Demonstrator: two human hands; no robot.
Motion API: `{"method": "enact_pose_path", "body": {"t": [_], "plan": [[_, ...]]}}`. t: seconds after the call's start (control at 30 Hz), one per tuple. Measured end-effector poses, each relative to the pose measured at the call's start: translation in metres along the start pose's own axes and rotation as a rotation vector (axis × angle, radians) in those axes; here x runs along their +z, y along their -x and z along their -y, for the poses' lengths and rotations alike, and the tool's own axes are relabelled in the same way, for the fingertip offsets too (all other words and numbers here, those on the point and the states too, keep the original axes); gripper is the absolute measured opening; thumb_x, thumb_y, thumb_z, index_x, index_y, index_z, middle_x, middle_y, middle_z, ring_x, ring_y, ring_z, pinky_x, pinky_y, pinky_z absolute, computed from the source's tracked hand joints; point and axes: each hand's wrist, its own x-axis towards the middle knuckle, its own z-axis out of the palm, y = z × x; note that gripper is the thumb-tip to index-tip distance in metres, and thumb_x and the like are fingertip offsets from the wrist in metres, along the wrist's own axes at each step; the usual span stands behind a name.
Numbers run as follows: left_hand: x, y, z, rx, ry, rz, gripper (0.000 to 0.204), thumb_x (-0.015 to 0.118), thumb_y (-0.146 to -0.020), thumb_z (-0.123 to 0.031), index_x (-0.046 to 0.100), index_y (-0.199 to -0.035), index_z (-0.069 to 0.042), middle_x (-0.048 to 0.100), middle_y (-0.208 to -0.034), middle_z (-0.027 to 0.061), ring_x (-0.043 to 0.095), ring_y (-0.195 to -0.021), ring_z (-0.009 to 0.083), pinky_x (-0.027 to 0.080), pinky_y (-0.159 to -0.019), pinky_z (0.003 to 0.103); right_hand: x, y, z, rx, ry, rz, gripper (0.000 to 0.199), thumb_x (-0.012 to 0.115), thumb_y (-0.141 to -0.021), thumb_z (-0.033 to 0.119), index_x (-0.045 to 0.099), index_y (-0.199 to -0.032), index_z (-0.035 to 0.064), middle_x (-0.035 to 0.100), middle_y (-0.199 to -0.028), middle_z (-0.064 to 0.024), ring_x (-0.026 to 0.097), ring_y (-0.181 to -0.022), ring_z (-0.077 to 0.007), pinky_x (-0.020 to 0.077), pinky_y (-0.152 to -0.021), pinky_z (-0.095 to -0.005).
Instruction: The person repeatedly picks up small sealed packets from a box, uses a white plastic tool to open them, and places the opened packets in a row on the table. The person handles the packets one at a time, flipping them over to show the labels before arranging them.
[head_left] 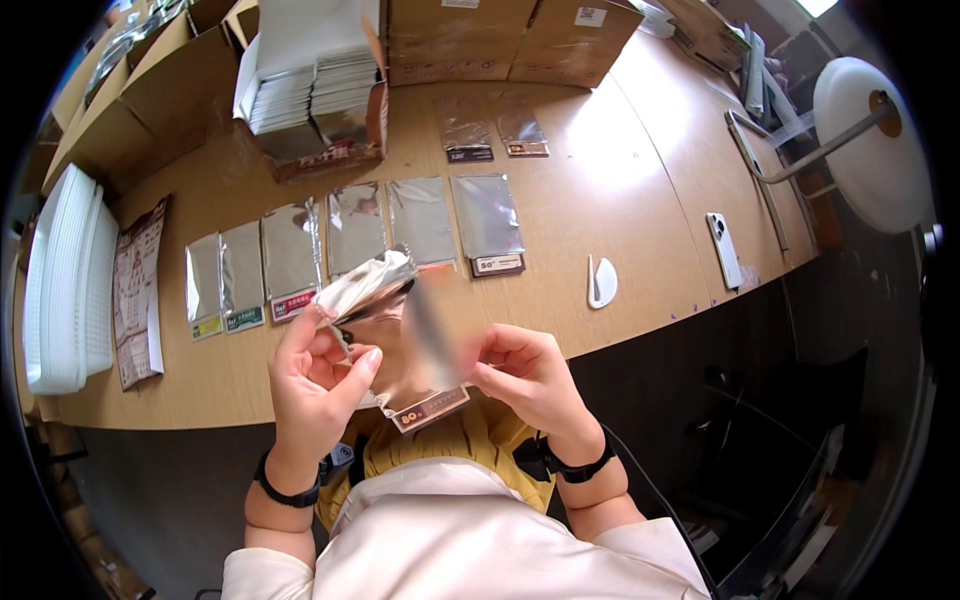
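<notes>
My left hand (318,375) pinches the open top of a shiny silver foil pouch (372,283) that I hold up in front of my chest. My right hand (522,372) grips the pouch's other side, near its brown label end (430,408); the middle of the pouch is blurred. Both hands are over the near edge of the wooden table (620,180). Beyond them, several flat silver pouches (290,250) with coloured label strips lie in a row on the table.
An open box of stacked packets (315,95) and brown cartons (150,100) stand at the back. White trays (65,280) are stacked at the left beside a printed sheet (135,290). A white phone (724,250), a small white tool (602,282), and two more pouches (495,130) lie to the right.
</notes>
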Motion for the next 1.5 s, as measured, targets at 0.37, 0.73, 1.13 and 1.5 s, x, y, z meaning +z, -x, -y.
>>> {"method": "enact_pose_path", "body": {"t": [0.37, 0.73, 1.13, 1.5], "plan": [[0.017, -0.021, -0.007, 0.069, 0.263, 0.007, 0.060, 0.059, -0.083, -0.007, 0.026, -0.133, -0.001, 0.050, -0.114, 0.0146, 0.059, -0.090, 0.0160, 0.049, -0.080, 0.026, -0.051, -0.027, 0.058, -0.236, 0.313, -0.243, 0.006, 0.062, -0.080, 0.001, 0.061, -0.085, -0.0025, 0.061, -0.075, -0.0020, 0.055, -0.067, -0.0057, 0.0458, -0.061, -0.0195], [-0.015, -0.029, 0.000, 0.024, 0.215, -0.178, 0.037, 0.056, -0.084, -0.006, 0.041, -0.118, -0.002, 0.050, -0.106, 0.0107, 0.057, -0.077, 0.0129, 0.053, -0.066, 0.025, -0.229, -0.235, 0.082, 0.041, 0.768, -0.565, 0.018, 0.071, -0.069, 0.011, 0.065, -0.081, -0.0008, 0.059, -0.064, -0.0052, 0.046, -0.049, -0.0098, 0.0337, -0.041, -0.0223], [-0.032, -0.037, 0.000, -0.020, 0.241, -0.264, 0.029, 0.056, -0.084, -0.008, 0.045, -0.111, -0.002, 0.049, -0.100, 0.0071, 0.055, -0.072, 0.0093, 0.051, -0.056, 0.021, -0.222, -0.260, 0.057, 0.214, 0.862, -0.440, 0.012, 0.068, -0.065, 0.005, 0.063, -0.069, -0.0047, 0.057, -0.056, -0.0085, 0.038, -0.038, -0.0107, 0.0256, -0.034, -0.0253], [-0.034, -0.037, 0.003, -0.025, 0.219, -0.258, 0.030, 0.056, -0.085, -0.009, 0.045, -0.112, -0.004, 0.049, -0.101, 0.0046, 0.051, -0.072, 0.0073, 0.048, -0.056, 0.018, -0.219, -0.263, 0.054, 0.266, 1.007, -0.491, 0.014, 0.067, -0.061, 0.008, 0.059, -0.056, -0.0024, 0.054, -0.049, -0.0082, 0.051, -0.041, -0.0151, 0.0376, -0.037, -0.0283]]}}
